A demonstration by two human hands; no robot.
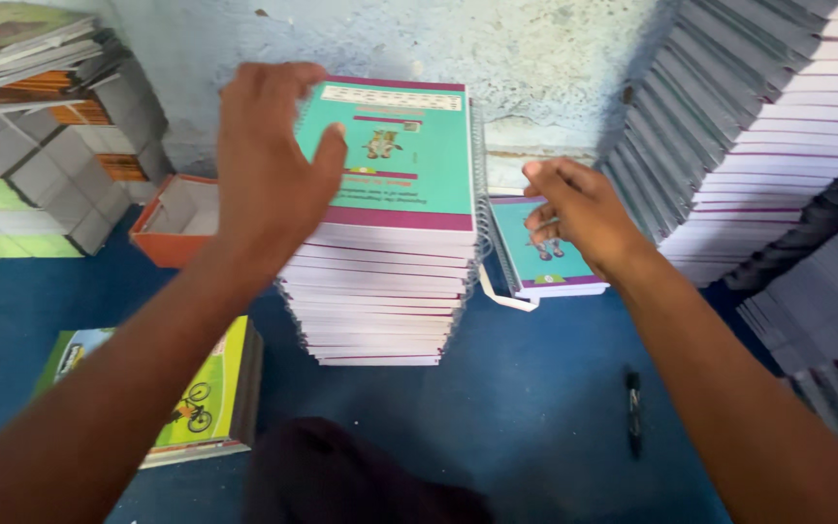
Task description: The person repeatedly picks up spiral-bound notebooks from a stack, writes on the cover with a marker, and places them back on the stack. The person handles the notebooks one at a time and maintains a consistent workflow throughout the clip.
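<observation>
- Looking down from the head view: left hand point(269, 165) raised over the tall stack of teal spiral-bound notebooks point(385, 233), fingers spread wide, thumb laid on the top cover, nothing pinched
- Reaching to the right of that stack: right hand point(584, 213) resting on the short pile of matching notebooks point(545, 257), fingertips curled against the top cover; cannot tell whether the grip has closed on a copy or merely presses it
- Standing on the blue floor point(526, 388), close to the pale wall: both piles, the short one just beside the tall one's spiral edge
- Judged by the heights: tall stack well built up, short pile down to a few copies, so most of the stacking looks done and only those few remain
- Leaning at the far right: long slanted rows of more bound books point(758, 146)
- Lying near the right forearm: a black pen point(634, 412)
- Sitting at lower left: a green-covered pile with a bicycle picture point(201, 398); behind it an orange open box point(181, 218)
</observation>
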